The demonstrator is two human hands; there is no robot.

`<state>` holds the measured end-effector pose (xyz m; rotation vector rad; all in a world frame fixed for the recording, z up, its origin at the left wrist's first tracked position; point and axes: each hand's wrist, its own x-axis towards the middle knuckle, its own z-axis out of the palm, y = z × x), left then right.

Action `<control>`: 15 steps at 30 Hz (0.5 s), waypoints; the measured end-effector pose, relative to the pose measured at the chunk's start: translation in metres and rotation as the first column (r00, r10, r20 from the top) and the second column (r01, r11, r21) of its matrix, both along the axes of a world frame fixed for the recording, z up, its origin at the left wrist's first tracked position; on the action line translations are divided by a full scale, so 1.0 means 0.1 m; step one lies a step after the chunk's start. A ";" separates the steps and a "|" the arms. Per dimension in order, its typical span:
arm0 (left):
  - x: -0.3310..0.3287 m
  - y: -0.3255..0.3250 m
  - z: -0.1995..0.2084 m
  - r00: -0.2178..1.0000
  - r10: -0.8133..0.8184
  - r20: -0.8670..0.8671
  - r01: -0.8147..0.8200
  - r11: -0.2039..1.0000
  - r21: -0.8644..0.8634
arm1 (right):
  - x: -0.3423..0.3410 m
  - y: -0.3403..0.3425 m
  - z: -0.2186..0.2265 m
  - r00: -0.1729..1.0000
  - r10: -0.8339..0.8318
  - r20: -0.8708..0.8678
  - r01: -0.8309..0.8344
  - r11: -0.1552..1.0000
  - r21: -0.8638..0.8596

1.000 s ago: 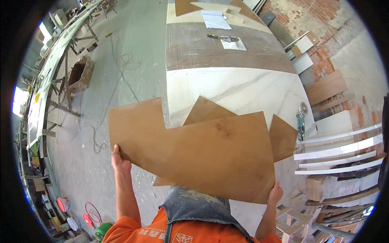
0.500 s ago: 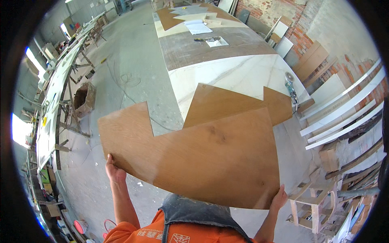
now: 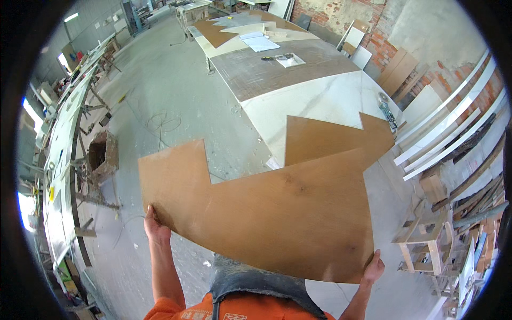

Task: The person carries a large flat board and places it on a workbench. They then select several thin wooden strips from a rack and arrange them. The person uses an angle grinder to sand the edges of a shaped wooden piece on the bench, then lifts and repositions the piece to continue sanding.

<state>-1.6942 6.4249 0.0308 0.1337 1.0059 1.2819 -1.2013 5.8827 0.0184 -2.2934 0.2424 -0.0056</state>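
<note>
Held out in front of me is a large brown thin board (image 3: 266, 224) with a notch cut into its far edge. My left hand (image 3: 157, 228) is closed on its left edge, thumb on top. My right hand (image 3: 374, 268) grips the near right corner. Beyond it, a second brown board (image 3: 322, 140) with an angular cut-out lies on the near end of a long table topped with a white veined slab (image 3: 314, 96). The held board covers part of that second one; I cannot tell whether they touch.
An angle grinder (image 3: 388, 111) lies at the slab's right edge. Farther along the table are a grey-brown slab (image 3: 240, 74), papers (image 3: 259, 42) and jagged brown pieces. A wooden stool (image 3: 426, 242) and leaning white strips (image 3: 453, 122) stand right. A box (image 3: 101, 154) and a cable (image 3: 162, 124) are left.
My view has shifted, so the long table now runs more slantwise. Both hands still hold the board, which sits slightly lower and farther right in view.
</note>
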 end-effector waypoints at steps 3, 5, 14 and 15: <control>-0.44 0.44 0.12 0.999 0.034 -0.016 -0.035 0.999 -0.026 | -0.48 0.55 -0.05 0.999 0.042 0.030 -0.034 0.974 -0.223; -0.59 0.79 0.30 0.990 0.121 -0.071 -0.126 0.989 -0.076 | -0.69 0.87 0.01 0.997 0.066 0.026 -0.058 0.969 -0.240; -0.75 2.46 0.04 1.000 -0.009 -0.018 0.009 1.000 0.006 | -1.08 2.13 0.19 0.999 0.047 -0.001 -0.045 0.955 -0.293; -0.67 2.69 0.01 0.999 -0.034 -0.020 0.035 0.999 0.028 | -1.07 2.30 0.21 0.999 0.040 -0.023 -0.045 0.951 -0.305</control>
